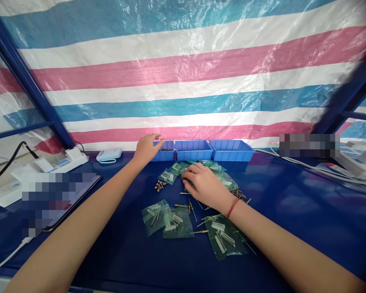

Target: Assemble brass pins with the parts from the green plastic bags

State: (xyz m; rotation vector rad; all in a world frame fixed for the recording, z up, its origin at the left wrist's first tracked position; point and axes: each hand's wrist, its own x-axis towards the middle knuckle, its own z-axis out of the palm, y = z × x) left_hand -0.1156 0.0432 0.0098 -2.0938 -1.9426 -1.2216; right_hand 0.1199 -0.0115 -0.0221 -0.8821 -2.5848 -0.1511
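Note:
My left hand [147,148] reaches to the leftmost of three blue bins [165,151] at the back of the blue table, its fingers curled over the bin's rim above small dark parts inside. Whether those fingers hold anything is hidden. My right hand [202,184], with a red string at the wrist, rests palm down with bent fingers on a pile of small clear green bags [215,166] and loose brass pins [191,207]. More filled bags lie nearer me, two bags [166,219] at centre and one bag [226,240] under my right forearm.
The middle bin [193,150] and the right bin [231,150] stand beside the first. A white device [109,155], a power strip [64,161] with cables and a tablet [70,199] sit at the left. White cables [295,162] run along the right. A striped tarp hangs behind.

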